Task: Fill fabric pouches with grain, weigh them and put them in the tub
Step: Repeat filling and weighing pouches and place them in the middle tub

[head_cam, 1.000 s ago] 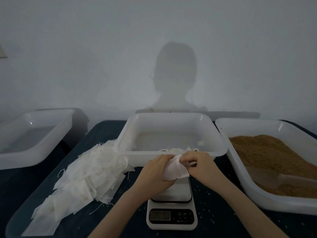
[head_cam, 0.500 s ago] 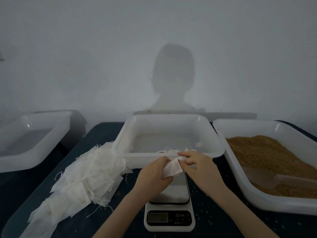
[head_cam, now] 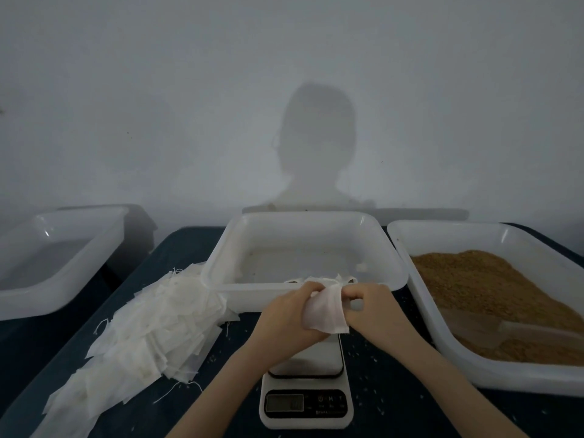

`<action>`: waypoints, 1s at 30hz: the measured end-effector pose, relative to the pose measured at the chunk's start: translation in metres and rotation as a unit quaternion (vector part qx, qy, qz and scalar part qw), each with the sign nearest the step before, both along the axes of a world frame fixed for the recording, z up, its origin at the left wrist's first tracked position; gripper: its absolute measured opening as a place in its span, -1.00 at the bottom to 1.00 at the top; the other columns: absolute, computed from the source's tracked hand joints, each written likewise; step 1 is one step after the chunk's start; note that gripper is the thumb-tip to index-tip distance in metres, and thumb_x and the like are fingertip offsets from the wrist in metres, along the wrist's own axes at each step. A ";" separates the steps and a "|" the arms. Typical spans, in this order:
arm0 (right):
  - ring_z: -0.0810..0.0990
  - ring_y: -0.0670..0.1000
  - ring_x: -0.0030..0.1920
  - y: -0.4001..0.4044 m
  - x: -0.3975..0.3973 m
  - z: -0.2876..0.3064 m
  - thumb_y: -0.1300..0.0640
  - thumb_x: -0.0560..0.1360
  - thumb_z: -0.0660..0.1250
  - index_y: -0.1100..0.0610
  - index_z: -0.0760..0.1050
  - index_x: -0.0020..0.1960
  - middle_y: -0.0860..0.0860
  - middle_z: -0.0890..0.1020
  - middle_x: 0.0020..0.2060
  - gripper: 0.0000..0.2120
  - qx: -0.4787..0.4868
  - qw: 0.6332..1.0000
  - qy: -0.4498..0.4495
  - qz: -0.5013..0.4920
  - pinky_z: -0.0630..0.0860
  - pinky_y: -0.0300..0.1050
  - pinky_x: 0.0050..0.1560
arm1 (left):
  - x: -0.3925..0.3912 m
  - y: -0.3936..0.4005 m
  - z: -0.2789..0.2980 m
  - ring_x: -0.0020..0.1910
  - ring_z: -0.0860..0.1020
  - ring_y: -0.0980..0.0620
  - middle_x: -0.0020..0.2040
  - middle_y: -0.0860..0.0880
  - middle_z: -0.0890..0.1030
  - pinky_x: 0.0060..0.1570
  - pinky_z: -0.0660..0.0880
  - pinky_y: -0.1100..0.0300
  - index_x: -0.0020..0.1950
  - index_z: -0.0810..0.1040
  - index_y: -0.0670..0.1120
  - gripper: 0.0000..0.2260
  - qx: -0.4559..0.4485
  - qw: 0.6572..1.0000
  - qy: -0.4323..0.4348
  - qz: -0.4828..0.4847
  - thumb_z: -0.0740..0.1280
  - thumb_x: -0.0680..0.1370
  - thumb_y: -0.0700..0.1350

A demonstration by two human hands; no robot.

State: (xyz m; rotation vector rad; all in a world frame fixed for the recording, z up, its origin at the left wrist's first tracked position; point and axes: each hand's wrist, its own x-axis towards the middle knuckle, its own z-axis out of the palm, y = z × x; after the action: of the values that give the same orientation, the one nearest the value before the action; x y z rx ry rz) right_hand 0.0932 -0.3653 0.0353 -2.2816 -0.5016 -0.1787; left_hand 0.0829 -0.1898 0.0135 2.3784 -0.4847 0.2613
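Both hands hold one white fabric pouch (head_cam: 325, 311) above the far end of the white kitchen scale (head_cam: 306, 393). My left hand (head_cam: 287, 317) grips its left side and my right hand (head_cam: 369, 306) pinches its top right edge. Just behind them stands the middle white tub (head_cam: 218, 279), with a few pouches lying along its near wall. A heap of flat white pouches (head_cam: 151, 330) lies on the dark table to the left. Brown grain (head_cam: 486, 282) fills the right-hand tub (head_cam: 423, 308), and a clear scoop (head_cam: 518, 333) lies in it.
Another white tub (head_cam: 63, 279) sits at the far left, partly off the table's level. Loose grains are scattered on the dark tabletop (head_cam: 388, 399) around the scale. A plain wall rises right behind the tubs.
The pouch now hangs more upright between my hands, and my right hand's fingers have curled onto its top edge. Both hands stay over the scale.
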 end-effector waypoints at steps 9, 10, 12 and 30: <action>0.55 -0.27 -0.11 -0.034 -0.001 0.016 0.08 0.46 0.38 -0.05 0.66 -0.04 -0.26 0.61 -0.13 -0.88 -0.054 0.998 0.029 0.016 0.44 -0.38 -0.08 | 0.011 -0.027 0.001 -0.13 0.53 0.30 -0.10 0.16 0.57 -0.16 0.43 0.41 0.03 0.42 0.16 -0.78 -0.041 0.995 0.058 -0.073 0.42 0.48 0.06; 0.52 -0.33 -0.07 -0.040 0.000 0.018 0.08 0.47 0.39 -0.06 0.67 -0.05 -0.33 0.57 -0.10 -0.89 -0.041 0.999 0.029 0.020 0.41 -0.43 -0.04 | 0.012 -0.028 0.000 -0.13 0.52 0.32 -0.10 0.17 0.57 -0.15 0.42 0.41 0.05 0.43 0.16 -0.80 -0.043 0.995 0.059 -0.075 0.40 0.50 0.04; 0.51 -0.36 -0.01 -0.057 0.000 0.025 0.06 0.48 0.39 -0.05 0.67 -0.08 -0.37 0.55 -0.03 -0.92 -0.019 0.999 0.041 0.019 0.40 -0.43 0.02 | 0.015 -0.031 0.000 -0.10 0.53 0.33 -0.08 0.20 0.57 -0.13 0.43 0.42 0.09 0.40 0.28 -0.75 -0.037 0.995 0.058 -0.076 0.40 0.48 0.09; 0.55 -0.17 0.00 -0.254 0.026 -0.017 -0.16 0.41 0.41 -0.17 0.51 0.20 -0.20 0.59 0.05 -0.62 -0.331 0.913 0.212 -0.113 0.52 -0.18 0.07 | 0.041 -0.099 0.003 0.03 0.48 0.14 0.03 0.17 0.49 0.02 0.44 0.21 0.30 0.40 0.13 -0.58 0.077 0.989 0.051 -0.115 0.39 0.47 0.07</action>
State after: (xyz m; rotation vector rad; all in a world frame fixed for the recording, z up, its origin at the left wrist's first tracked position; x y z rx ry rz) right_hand 0.1196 -0.6193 0.0180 -2.9245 -0.0585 0.4368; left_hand 0.1237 -0.2888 0.0160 2.4424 -0.7471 -0.0041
